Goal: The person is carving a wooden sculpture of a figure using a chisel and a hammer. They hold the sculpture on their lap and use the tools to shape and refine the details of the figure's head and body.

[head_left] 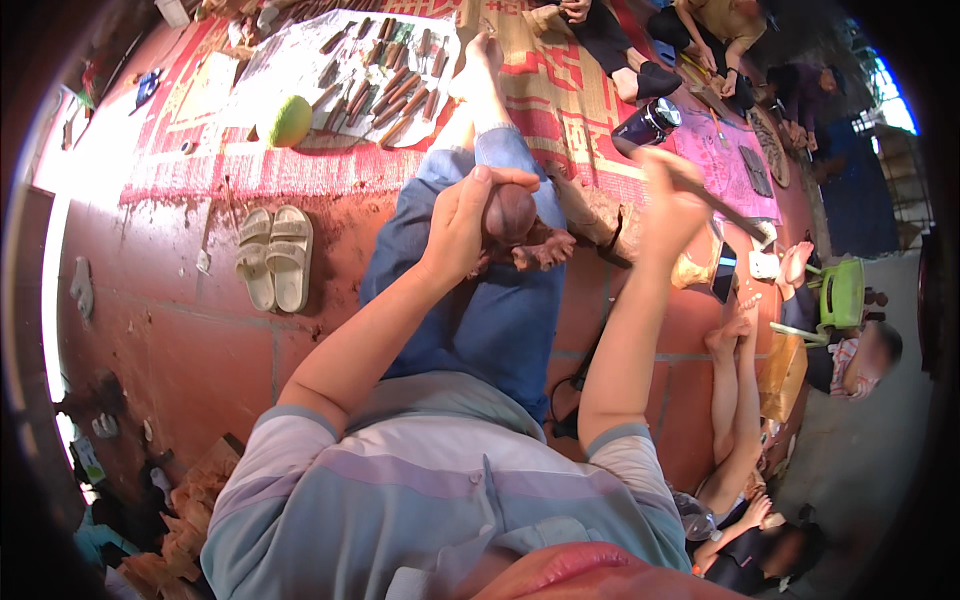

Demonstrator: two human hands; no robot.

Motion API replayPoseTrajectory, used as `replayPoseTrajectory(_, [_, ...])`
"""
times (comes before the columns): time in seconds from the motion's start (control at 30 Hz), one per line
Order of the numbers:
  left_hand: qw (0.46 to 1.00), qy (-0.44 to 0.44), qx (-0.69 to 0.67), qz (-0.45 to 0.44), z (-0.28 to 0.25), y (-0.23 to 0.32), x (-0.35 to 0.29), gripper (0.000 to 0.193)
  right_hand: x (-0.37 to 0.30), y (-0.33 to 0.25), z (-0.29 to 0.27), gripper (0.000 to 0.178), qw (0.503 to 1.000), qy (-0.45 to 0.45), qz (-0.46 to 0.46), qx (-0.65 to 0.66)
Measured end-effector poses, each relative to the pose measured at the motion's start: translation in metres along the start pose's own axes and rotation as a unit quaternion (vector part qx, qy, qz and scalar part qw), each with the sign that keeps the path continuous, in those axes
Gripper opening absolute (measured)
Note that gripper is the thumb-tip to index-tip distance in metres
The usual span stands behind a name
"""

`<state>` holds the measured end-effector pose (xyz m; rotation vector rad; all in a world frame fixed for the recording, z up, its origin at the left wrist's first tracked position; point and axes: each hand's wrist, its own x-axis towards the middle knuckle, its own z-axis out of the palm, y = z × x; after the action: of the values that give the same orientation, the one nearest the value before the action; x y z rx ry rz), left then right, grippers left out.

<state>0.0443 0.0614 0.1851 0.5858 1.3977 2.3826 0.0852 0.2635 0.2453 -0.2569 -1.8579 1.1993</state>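
Reddish-brown carved wooden figure (515,225) rests on lap over blue trousers (490,320), rounded top up. Left hand (462,225) wraps fingers around figure's left side, closed on it. Right hand (672,200) raised to right, well apart from figure, fist closed around wooden-handled mallet (722,205). Beyond knees: row of wooden-handled chisels (385,75) on white sheet, green round fruit (288,120) beside it. Beige sandals (275,255) on red tiled floor (180,340).
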Motion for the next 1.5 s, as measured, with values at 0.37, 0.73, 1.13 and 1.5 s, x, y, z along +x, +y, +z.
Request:
replayPoseTrajectory(0.37, [0.930,-0.096,0.274,0.225,-0.015,0.006,0.003,0.048,-0.095,0.116,-0.070,0.013,0.897,0.086,0.343,0.266])
replayPoseTrajectory(0.73, [0.991,0.106,-0.020,0.073,-0.062,-0.007,0.025,0.030,-0.129,0.144,-0.034,0.032,0.857,-0.003,0.401,0.324])
replayPoseTrajectory(1.13, [0.896,0.085,0.142,-0.413,-0.196,-0.063,-0.203,0.060,-0.129,0.101,-0.006,0.019,0.836,0.115,0.472,0.254])
replayPoseTrajectory(1.5, [0.771,0.018,0.331,-0.544,-0.200,-0.047,-0.206,0.061,-0.130,0.142,-0.029,0.036,0.859,0.057,0.468,0.200])
